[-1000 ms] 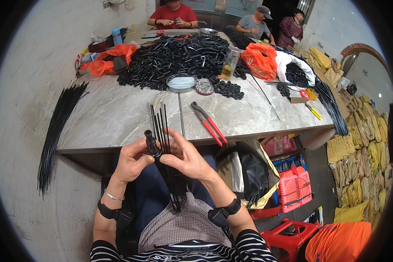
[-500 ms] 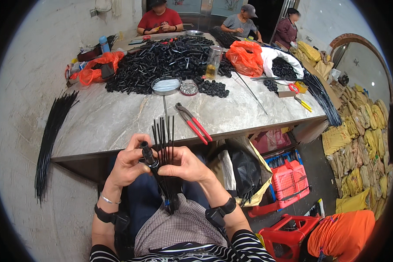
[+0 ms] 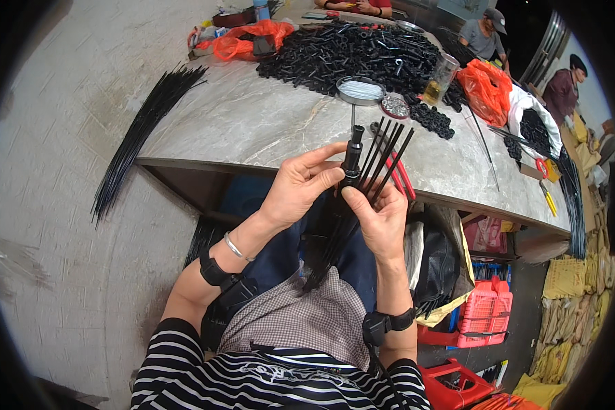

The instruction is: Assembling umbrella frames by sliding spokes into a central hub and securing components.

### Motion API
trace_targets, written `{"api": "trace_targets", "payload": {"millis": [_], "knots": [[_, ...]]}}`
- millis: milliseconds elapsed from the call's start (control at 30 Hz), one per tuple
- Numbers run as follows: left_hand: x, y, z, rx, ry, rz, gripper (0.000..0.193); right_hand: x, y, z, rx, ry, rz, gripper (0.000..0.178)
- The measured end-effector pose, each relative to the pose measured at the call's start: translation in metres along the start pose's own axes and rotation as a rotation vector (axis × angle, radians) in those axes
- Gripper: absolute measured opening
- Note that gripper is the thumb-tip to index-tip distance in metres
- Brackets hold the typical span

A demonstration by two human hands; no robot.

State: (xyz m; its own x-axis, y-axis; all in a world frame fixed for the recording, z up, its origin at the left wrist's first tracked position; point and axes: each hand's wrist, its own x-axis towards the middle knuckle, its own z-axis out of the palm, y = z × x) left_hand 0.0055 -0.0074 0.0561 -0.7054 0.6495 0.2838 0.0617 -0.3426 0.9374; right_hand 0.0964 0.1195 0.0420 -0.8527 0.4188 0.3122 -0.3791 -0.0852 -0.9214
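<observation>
My left hand [image 3: 299, 183] pinches a black stepped plastic tube [image 3: 353, 152] between thumb and fingers, held upright just off the table's front edge. Beside it, my right hand [image 3: 381, 222] is closed around a bundle of thin black rods [image 3: 388, 152], whose upper ends fan out above the fingers. The right thumb presses near the tube's lower end, where rods and tube meet; the exact joint is hidden. Below my hands the rods' lower ends reach down to the checked apron [image 3: 301, 316]. Red-handled pliers [image 3: 402, 176] lie on the table behind the rods, partly covered.
On the marble-patterned table [image 3: 253, 123] are a heap of black plastic parts [image 3: 348, 58], a metal dish [image 3: 361, 90], a small round tub [image 3: 395, 106] and a glass jar [image 3: 441, 78]. More rods [image 3: 147, 137] overhang the left edge. A red crate [image 3: 485, 313] stands lower right. Other people sit beyond.
The view has swung left and down, so table things sit farther right and higher. Both hands still hold tube and rods; the tube now stands more upright, with the left fingers around its side.
</observation>
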Motion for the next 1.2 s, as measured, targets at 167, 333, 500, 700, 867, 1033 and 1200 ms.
{"api": "trace_targets", "payload": {"millis": [167, 333, 500, 700, 867, 1033, 1200], "knots": [[-0.001, -0.001, -0.006, 0.057, -0.046, -0.003, 0.041, -0.001, 0.002, 0.001, -0.015, -0.011, -0.005, 0.015], [0.000, 0.001, -0.010, 0.103, -0.079, -0.029, 0.039, -0.002, 0.003, 0.000, -0.055, -0.016, 0.002, 0.016], [0.000, -0.005, -0.011, 0.009, -0.042, 0.017, 0.035, -0.005, -0.008, 0.012, -0.109, 0.026, 0.003, 0.020], [-0.001, -0.001, -0.016, 0.013, -0.080, 0.022, 0.036, -0.006, -0.017, 0.016, -0.190, 0.144, -0.045, 0.022], [-0.004, 0.001, -0.014, 0.018, -0.085, 0.015, 0.037, -0.003, -0.023, 0.014, -0.170, 0.066, -0.014, 0.015], [-0.007, 0.002, -0.012, 0.040, -0.069, 0.039, 0.037, -0.004, -0.027, 0.018, -0.205, 0.082, -0.028, 0.010], [-0.007, -0.001, -0.011, -0.017, -0.049, 0.042, 0.036, -0.004, -0.028, 0.021, -0.225, 0.114, -0.047, 0.011]]}}
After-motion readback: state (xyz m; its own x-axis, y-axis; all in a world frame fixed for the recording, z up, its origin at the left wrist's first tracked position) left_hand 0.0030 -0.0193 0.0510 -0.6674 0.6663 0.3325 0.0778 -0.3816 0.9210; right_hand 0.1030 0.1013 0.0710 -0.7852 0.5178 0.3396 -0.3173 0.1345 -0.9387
